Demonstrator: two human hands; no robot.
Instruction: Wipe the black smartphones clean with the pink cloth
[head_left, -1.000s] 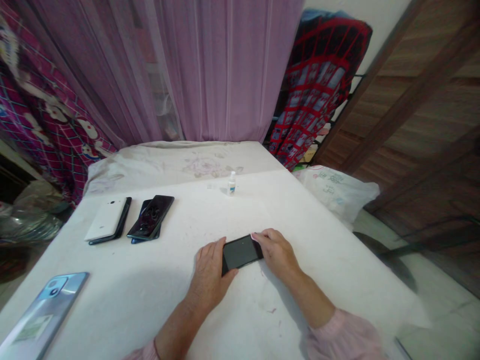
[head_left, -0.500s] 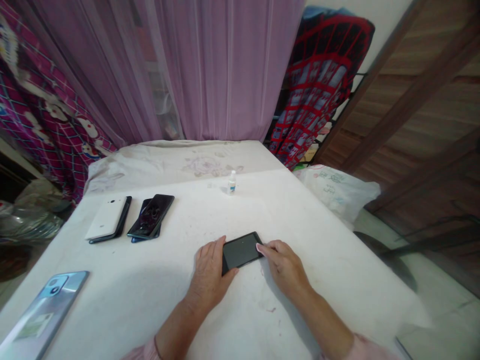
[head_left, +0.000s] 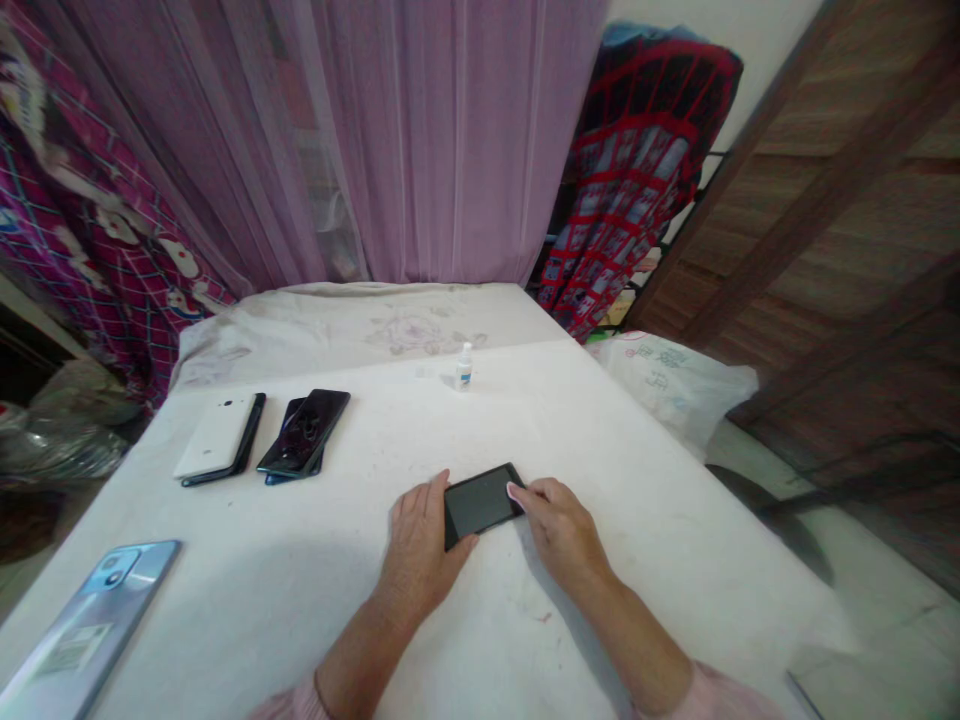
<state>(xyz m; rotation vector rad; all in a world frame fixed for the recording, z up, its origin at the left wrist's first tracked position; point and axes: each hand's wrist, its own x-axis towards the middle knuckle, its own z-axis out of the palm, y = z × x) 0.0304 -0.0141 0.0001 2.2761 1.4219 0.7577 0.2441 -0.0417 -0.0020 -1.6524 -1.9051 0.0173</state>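
Observation:
A black smartphone (head_left: 481,501) with a dark screen lies face up on the white-covered table. My left hand (head_left: 420,535) grips its left end, fingers along the far edge and thumb at the near edge. My right hand (head_left: 564,525) is closed in a pinch over the phone's right end. A small pale bit shows at its fingertips against the screen; whether that is a held thing or a fingernail is hard to tell. Beyond the phone stands a small white bottle (head_left: 464,368) with a blue mark on its label.
To the left lie a white phone (head_left: 216,437) on a dark one and a black phone (head_left: 309,432) on a blue one. A light blue phone (head_left: 97,620) lies back up at the near left. A plastic bag (head_left: 667,385) hangs by the table's right edge.
My right fingertips have slid slightly left across the phone's screen. My left hand and the phone have stayed almost still.

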